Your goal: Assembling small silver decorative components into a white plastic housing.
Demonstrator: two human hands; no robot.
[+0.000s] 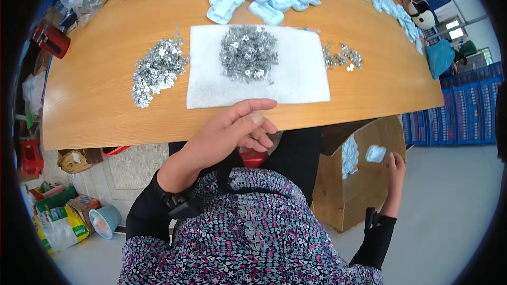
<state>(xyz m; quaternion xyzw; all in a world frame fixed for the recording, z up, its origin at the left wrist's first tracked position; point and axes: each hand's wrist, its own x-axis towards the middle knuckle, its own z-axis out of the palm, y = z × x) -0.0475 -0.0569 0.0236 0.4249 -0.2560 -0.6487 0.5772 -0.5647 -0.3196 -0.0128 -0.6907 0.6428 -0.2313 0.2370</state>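
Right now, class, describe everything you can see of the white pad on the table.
The white pad is a flat, soft-looking rectangular sheet, perhaps foam or felt, lying on the wooden table near its front edge. A heap of small shiny metal parts rests on it. The left hand hovers just below its front edge.

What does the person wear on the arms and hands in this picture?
Both hands are bare: the left hand and the right hand have no gloves. Each forearm has a long black sleeve that ends at the wrist. A small black device is strapped on each wrist. The top has a small flower pattern.
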